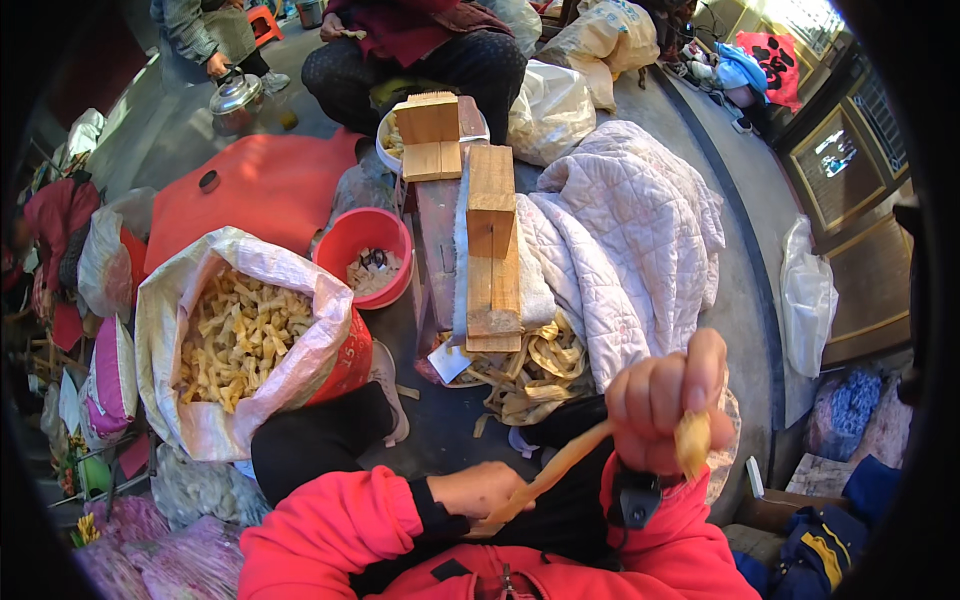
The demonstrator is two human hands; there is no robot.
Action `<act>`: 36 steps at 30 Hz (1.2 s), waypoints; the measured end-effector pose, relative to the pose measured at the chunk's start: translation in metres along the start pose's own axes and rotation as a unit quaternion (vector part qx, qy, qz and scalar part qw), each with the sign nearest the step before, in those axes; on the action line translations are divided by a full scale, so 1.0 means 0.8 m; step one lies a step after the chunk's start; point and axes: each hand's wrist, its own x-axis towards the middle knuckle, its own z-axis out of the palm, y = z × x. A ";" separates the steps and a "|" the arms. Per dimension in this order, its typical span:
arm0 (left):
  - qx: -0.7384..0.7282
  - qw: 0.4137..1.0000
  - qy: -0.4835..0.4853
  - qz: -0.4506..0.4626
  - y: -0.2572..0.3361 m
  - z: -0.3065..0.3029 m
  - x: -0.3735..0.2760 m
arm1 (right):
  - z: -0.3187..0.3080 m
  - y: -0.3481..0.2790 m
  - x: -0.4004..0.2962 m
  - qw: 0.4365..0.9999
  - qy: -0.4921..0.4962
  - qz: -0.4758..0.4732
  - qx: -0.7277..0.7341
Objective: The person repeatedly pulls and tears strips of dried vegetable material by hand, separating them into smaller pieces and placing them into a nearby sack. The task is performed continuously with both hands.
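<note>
A long yellowish strip [551, 469] of pliable, dried-looking material runs slantwise between my hands. My right hand [664, 401] is raised at the right, its fingers curled around the upper end. A thick, folded or knotted piece of the strip [691, 442] sticks out below the thumb. Low in front of my jacket, my left hand [480, 489] is closed at the lower end; its fingertips are mostly hidden. Ahead lies a heap of similar strips [551, 360], partly under a wooden block stand [493, 247]. To my left, an open white woven sack [169, 360] holds many short knotted pieces [244, 334].
A red bucket [375, 289] with pale scraps stands beside the bench [439, 240]. A quilted cloth [637, 217] drapes to the right. One person [420, 45] sits opposite; another person's hand [218, 63] holds a metal kettle [236, 94]. Plastic bags [555, 112] stand behind.
</note>
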 end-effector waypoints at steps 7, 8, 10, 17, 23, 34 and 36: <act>-0.291 0.877 0.381 -0.032 0.059 -0.115 -0.048 | -0.037 0.051 0.001 0.795 -0.088 0.136 -0.585; -0.326 0.879 0.347 -0.033 0.065 -0.120 -0.050 | -0.040 0.058 -0.003 0.786 -0.103 0.146 -0.592; -0.332 0.895 0.297 -0.016 0.070 -0.125 -0.054 | -0.043 0.068 -0.009 0.762 -0.144 0.150 -0.614; -0.307 0.885 0.347 -0.028 0.054 -0.129 -0.058 | -0.042 0.074 -0.011 0.821 -0.072 0.230 -0.518; -0.434 0.833 0.315 -0.136 0.053 -0.113 -0.043 | -0.045 0.087 -0.014 0.773 -0.191 0.089 -0.599; -0.253 0.941 0.185 0.130 0.091 -0.127 -0.063 | -0.050 0.084 -0.013 0.799 -0.014 0.133 -0.586; 0.022 0.907 0.353 0.230 0.088 -0.133 -0.059 | -0.055 0.086 -0.016 0.828 -0.013 0.269 -0.492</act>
